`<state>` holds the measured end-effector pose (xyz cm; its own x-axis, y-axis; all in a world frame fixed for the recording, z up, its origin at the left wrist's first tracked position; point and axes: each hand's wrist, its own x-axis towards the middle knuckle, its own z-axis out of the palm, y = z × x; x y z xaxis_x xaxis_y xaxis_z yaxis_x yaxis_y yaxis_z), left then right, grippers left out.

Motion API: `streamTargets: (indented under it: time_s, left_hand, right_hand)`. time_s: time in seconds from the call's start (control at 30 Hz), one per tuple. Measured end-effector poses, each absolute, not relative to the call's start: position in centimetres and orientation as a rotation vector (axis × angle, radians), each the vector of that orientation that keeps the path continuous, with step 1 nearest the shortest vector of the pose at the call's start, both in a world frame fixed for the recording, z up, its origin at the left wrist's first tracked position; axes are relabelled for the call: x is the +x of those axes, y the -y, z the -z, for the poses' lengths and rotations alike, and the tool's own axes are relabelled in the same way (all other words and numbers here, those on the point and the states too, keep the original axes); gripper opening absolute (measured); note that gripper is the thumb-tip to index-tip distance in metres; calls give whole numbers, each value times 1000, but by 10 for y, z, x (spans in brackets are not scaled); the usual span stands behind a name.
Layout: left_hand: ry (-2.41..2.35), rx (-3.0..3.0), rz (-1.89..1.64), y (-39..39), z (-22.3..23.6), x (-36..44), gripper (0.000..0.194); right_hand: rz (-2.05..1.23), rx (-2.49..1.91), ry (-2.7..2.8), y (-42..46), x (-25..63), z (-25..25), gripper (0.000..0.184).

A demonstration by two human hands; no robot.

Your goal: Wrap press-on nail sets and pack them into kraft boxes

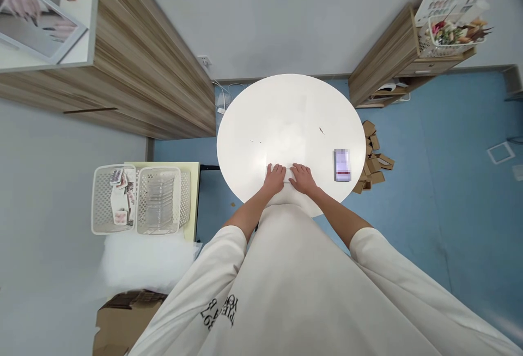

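Observation:
A round white table (286,122) stands in front of me. Near its front edge, a small, flat white piece (288,175) lies between my hands; it blends with the tabletop, so I cannot tell its exact kind. My left hand (275,178) is palm down on the piece's left end, fingers bent over it, with a ring on one finger. On the right end, my right hand (303,178) has its fingers curled the same way, thumb toward the middle. To the right of that hand lies a phone (342,165) with its screen lit and blurred.
Left of me, white plastic baskets (95,201) hold cards and clear plastic trays on a yellowish side table (192,220). Behind it, a wood-grain cabinet (163,67) runs along the wall. Small cardboard boxes (372,166) lie on the blue floor, right of the table.

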<state>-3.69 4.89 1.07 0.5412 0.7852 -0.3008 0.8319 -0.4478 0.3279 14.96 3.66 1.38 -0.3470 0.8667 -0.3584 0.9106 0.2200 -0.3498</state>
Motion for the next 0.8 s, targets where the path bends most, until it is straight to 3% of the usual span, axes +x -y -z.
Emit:
streamTargets:
  time_s: [0.13, 0.43, 0.57, 0.67, 0.8]
  left_hand:
    - [-1307, 2320, 168, -42, -16, -38, 56]
    - [-1212, 2207, 297, -24, -26, -47, 41]
    - [-1281, 2214, 206, -19, -32, -47, 36]
    - [-1399, 2278, 64, -17, -34, -46, 43]
    - [-1468, 2337, 56, -19, -25, -45, 71]
  right_hand:
    - [805, 1644, -2445, -22, 150, -21, 53]
    - [915, 1511, -2494, -4, 154, -36, 30]
    - [920, 1525, -2436, -16, 151, -37, 30]
    - [878, 1601, -2404, -32, 148, -32, 35]
    - [818, 1734, -2335, -46, 146, -21, 42]
